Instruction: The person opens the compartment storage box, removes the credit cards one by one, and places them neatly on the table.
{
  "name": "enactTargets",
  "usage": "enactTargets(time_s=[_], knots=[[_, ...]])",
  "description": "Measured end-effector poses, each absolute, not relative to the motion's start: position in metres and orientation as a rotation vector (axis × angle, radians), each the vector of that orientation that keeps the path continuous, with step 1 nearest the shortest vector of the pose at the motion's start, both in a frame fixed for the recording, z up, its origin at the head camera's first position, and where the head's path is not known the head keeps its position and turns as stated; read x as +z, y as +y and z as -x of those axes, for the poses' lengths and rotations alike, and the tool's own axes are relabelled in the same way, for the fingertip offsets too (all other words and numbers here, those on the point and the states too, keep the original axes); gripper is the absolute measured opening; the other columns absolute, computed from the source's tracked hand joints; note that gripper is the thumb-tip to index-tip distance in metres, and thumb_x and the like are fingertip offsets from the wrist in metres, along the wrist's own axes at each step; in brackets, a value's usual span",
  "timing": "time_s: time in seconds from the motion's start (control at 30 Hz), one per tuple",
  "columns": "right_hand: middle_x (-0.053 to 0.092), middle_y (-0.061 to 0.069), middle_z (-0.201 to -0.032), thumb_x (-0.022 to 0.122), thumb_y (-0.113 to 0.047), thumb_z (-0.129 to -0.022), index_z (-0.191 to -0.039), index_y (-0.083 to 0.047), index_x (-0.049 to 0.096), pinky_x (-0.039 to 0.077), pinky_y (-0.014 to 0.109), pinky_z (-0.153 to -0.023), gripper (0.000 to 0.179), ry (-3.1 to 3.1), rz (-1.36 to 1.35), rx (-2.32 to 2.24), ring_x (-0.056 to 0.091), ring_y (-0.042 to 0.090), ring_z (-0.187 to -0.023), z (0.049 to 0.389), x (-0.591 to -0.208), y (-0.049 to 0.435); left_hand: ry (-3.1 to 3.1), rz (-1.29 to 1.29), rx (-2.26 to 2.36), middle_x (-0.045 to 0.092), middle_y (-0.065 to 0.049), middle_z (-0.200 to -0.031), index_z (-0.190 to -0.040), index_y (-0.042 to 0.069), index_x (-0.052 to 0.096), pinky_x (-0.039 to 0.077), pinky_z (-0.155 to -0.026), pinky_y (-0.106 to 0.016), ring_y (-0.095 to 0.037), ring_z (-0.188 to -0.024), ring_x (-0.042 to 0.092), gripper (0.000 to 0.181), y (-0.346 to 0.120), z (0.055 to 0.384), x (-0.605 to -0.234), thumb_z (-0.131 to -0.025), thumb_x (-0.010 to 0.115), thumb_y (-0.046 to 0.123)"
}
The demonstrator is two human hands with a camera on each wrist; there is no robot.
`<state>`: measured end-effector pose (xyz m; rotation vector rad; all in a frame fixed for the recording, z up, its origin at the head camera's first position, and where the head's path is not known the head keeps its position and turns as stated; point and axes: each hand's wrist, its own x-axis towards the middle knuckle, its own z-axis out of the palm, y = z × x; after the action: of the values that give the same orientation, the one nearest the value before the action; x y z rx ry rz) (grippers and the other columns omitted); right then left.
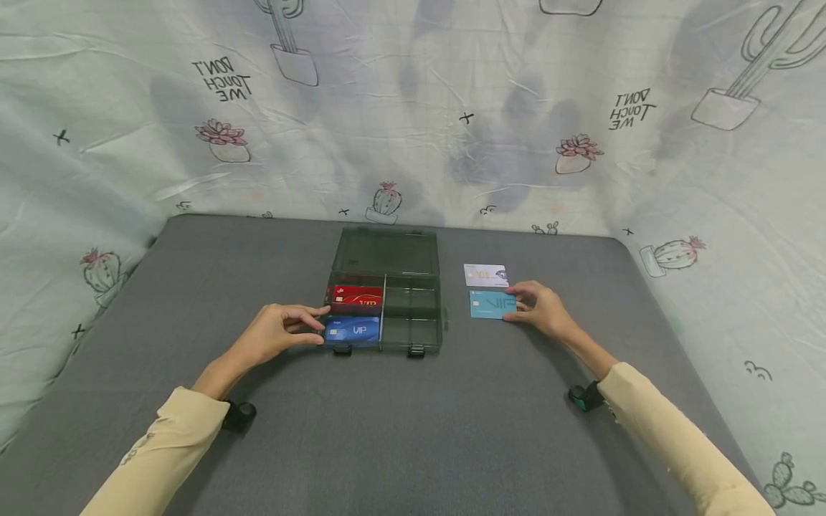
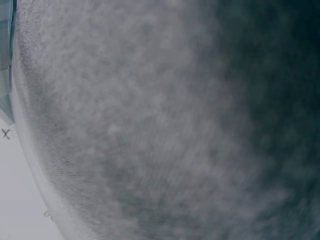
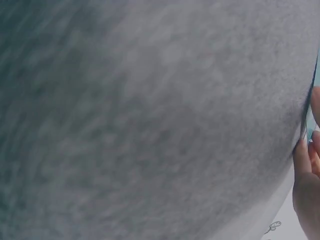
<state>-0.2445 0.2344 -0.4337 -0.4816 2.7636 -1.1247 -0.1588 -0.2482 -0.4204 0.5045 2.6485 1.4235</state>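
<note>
In the head view a dark clear plastic box (image 1: 411, 332) lies with its lid folded back. Its left compartments hold a red VIP card (image 1: 357, 295) and, nearer me, a blue VIP card (image 1: 352, 332). My left hand (image 1: 279, 331) touches the box's left edge with thumb and index fingertips spread apart. To the right of the box, a light blue VIP card (image 1: 490, 304) lies on the table, its right end between the thumb and fingers of my right hand (image 1: 543, 309). The right wrist view catches part of that hand at its right edge.
A white VIP card (image 1: 485, 275) lies just behind the light blue one. The grey table (image 1: 413, 430) meets a patterned cloth backdrop (image 1: 426, 107) at the back and sides. Two black latches stick out at the box's front edge.
</note>
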Motion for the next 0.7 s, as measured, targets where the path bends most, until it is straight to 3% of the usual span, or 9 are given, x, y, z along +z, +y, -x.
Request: enactTargets(time_s=[0.07,0.23,0.7], knots=[[0.055,0.024,-0.125,0.083,-0.009,-0.075,-0.119,0.005,0.063,0.047,0.047,-0.098,0.050,2.762,0.509,-1.115,0.052,0.037,-0.116,0.245,-0.434,0.236,2.647,-0.495,1.412,0.065,-0.012,-0.121,-0.091,0.006,0.076,0.054,-0.085,-0.025,-0.029,-0.111,0.062,0.020,-0.248,0.158,-0.420,-0.073,0.083,0.013],[0.054,0.024,-0.128,0.081,-0.002,-0.075,-0.122,0.006,0.061,0.044,0.037,-0.101,0.051,2.637,0.555,-1.180,0.047,0.036,-0.124,0.248,-0.434,0.243,2.648,-0.486,1.375,0.064,-0.010,-0.122,-0.092,0.007,0.076,0.053,-0.088,-0.034,-0.028,-0.113,0.061,0.020,-0.249,0.158,-0.418,-0.074,0.082,0.013],[0.058,0.024,-0.127,0.080,0.002,-0.074,-0.122,0.009,0.060,0.043,0.031,-0.101,0.053,2.505,0.599,-1.226,0.047,0.036,-0.127,0.262,-0.433,0.246,2.614,-0.468,1.419,0.064,-0.011,-0.123,-0.093,0.005,0.076,0.053,-0.088,-0.031,-0.028,-0.113,0.061,0.021,-0.249,0.158,-0.417,-0.074,0.082,0.013]])
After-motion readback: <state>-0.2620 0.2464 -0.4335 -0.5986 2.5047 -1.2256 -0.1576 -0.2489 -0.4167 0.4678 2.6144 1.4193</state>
